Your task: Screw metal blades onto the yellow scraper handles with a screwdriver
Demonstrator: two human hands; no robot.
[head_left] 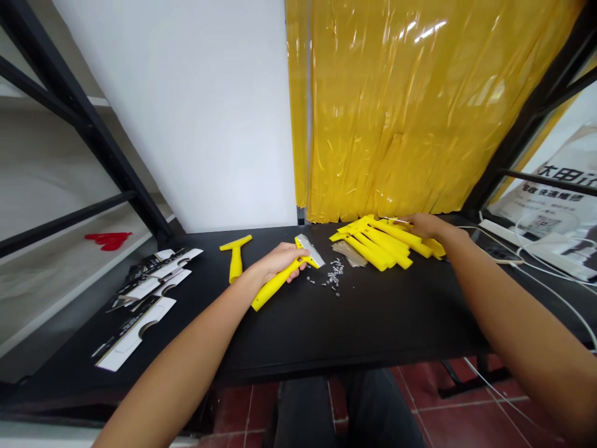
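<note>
My left hand [280,261] is closed around a yellow scraper [276,287], its thumb on the flat metal blade [311,251] at the head. At the back right, my right hand [423,226] is closed over the far end of a pile of yellow scraper handles [377,244]. A thin metal shaft, seemingly a screwdriver [395,219], sticks out leftward from its fingers; the grip is hidden. Small screws and nuts [334,274] lie scattered between the hands. Flat grey-brown pieces [349,254] are partly under the pile. One separate yellow handle [236,258] lies left of my left hand.
Black-and-white printed card sleeves [144,323] lie at the table's left. White cables [545,274] and a flat device [489,246] are at the right. Black frame posts [100,137] flank the black table [354,330]. A yellow plastic curtain [387,112] hangs behind.
</note>
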